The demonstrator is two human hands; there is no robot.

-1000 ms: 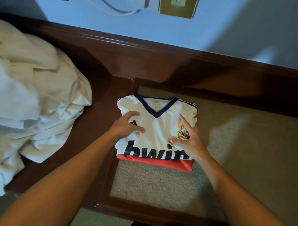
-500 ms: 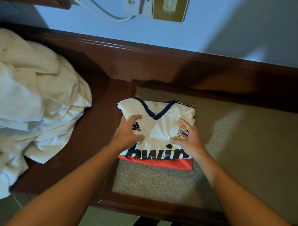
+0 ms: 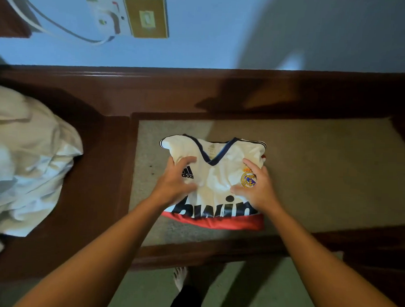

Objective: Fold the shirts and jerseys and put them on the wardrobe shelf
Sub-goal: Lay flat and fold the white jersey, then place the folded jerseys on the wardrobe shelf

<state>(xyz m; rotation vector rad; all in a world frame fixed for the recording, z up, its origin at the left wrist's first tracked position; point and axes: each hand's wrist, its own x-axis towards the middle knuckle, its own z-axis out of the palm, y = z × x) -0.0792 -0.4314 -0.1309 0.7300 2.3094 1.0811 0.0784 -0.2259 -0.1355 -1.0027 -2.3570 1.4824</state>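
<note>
As both hands (image 3: pixel 215 186) grip jersey (image 3: pixel 215 174), R-side open.

Surface: I see a dark reddish-brown wooden shelf (image 3: pixel 97 172) with a raised moulded edge along the wall.
Inset: a beige, carpet-like rectangular panel (image 3: pixel 322 171) sits framed in the wood.
On the panel: a folded white football jersey with navy V-collar (image 3: pixel 216 176) lies atop a folded red garment (image 3: pixel 213 222), only its edge visible to me.
On the wood, left: a crumpled cream-white cloth heap (image 3: pixel 29 165).
</note>
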